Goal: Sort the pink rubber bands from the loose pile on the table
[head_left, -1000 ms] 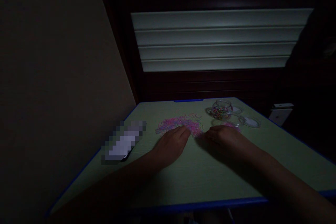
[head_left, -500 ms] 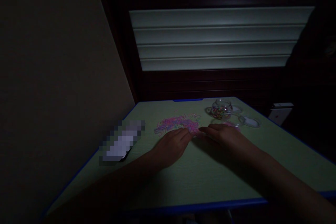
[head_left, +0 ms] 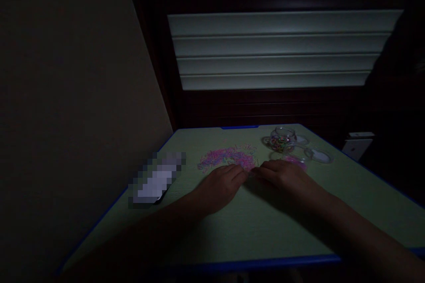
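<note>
A spread of small pink and purple loops, which look like rubber bands point(head_left: 226, 157), lies on the pale green table. At its near right edge is my left hand point(head_left: 224, 185), with fingers bent and pressed together. My right hand point(head_left: 282, 174) is just across from it, its fingers closed and pointing toward the left fingertips. The two hands almost meet over the edge of the pile. Whatever the fingertips pinch is hidden or too small and dark to make out. Beyond my right hand, a clear container point(head_left: 295, 159) has pink bits in it.
A round glass jar point(head_left: 282, 141) of multicoloured pieces stands at the back right, beside a clear lid point(head_left: 320, 155). On the left lies a blurred-out flat object point(head_left: 157, 181). The table point(head_left: 259, 234) has a blue edge; a wall point(head_left: 83, 97) rises on the left.
The view has shifted slightly, so everything sits a little farther right. My left hand has edged toward the right one, narrowing the gap between the fingertips.
</note>
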`<state>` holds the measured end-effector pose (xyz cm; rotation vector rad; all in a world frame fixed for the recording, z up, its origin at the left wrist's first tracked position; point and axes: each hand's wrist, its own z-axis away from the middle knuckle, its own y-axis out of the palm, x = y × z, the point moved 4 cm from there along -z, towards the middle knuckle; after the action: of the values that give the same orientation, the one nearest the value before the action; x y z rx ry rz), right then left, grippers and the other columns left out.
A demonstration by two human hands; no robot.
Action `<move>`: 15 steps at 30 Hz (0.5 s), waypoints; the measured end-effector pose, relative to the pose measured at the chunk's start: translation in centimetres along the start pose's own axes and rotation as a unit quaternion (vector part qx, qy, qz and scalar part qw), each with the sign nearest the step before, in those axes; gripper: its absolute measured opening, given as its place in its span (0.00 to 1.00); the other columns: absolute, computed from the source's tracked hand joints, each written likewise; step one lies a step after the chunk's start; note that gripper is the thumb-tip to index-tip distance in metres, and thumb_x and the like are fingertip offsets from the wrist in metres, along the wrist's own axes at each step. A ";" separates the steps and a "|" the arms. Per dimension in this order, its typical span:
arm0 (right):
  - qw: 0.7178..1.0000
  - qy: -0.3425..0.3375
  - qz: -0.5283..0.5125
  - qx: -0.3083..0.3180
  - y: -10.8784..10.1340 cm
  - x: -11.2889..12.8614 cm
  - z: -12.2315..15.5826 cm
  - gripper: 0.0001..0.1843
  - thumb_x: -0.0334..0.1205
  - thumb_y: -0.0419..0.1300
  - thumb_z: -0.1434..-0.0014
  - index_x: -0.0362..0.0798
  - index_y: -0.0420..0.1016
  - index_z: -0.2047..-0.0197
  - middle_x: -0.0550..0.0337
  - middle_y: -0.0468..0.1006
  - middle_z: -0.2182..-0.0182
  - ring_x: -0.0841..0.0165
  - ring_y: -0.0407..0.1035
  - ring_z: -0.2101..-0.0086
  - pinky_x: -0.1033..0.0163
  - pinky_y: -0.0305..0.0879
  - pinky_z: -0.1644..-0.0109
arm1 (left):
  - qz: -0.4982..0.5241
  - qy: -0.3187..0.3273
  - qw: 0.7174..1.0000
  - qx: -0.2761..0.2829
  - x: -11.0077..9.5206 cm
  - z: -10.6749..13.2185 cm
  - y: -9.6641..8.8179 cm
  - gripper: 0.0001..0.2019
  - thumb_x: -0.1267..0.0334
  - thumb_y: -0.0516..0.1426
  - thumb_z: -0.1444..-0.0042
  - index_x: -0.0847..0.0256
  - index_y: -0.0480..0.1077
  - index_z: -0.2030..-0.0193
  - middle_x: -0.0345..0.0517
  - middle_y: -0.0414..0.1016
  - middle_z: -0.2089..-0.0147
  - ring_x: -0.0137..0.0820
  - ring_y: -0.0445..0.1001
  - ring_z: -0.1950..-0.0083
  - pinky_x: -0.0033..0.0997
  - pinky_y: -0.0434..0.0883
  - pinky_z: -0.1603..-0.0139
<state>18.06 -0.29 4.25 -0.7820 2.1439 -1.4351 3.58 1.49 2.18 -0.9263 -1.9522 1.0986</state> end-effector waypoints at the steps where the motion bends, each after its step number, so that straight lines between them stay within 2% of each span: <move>1: 1.000 -0.002 -0.001 0.000 0.0 0.0 0.0 0.08 0.32 0.50 0.43 0.46 0.68 0.62 0.57 0.70 0.70 0.70 0.63 0.69 0.66 0.54 0.67 | -0.002 0.000 1.000 0.000 0.0 0.0 0.0 0.08 0.71 0.43 0.40 0.65 0.61 0.60 0.46 0.65 0.63 0.31 0.64 0.61 0.30 0.64 0.60; 8: 1.000 -0.010 0.008 0.002 -0.1 0.1 0.0 0.09 0.28 0.52 0.47 0.45 0.69 0.63 0.59 0.69 0.73 0.72 0.61 0.73 0.66 0.51 0.70 | 0.006 0.002 1.000 -0.004 0.1 0.2 0.2 0.08 0.71 0.43 0.40 0.65 0.61 0.59 0.46 0.65 0.64 0.31 0.65 0.62 0.31 0.65 0.61; 15: 1.000 -0.010 0.008 0.003 -0.1 0.2 0.0 0.08 0.31 0.51 0.44 0.46 0.70 0.63 0.59 0.69 0.73 0.71 0.61 0.72 0.66 0.51 0.68 | 0.007 0.003 1.000 -0.005 0.1 0.1 0.1 0.08 0.71 0.43 0.40 0.65 0.62 0.60 0.46 0.65 0.65 0.31 0.65 0.62 0.31 0.65 0.62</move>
<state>17.95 -0.44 4.29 -0.7733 2.1254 -1.4184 3.46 1.54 2.11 -0.9489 -1.9508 1.0944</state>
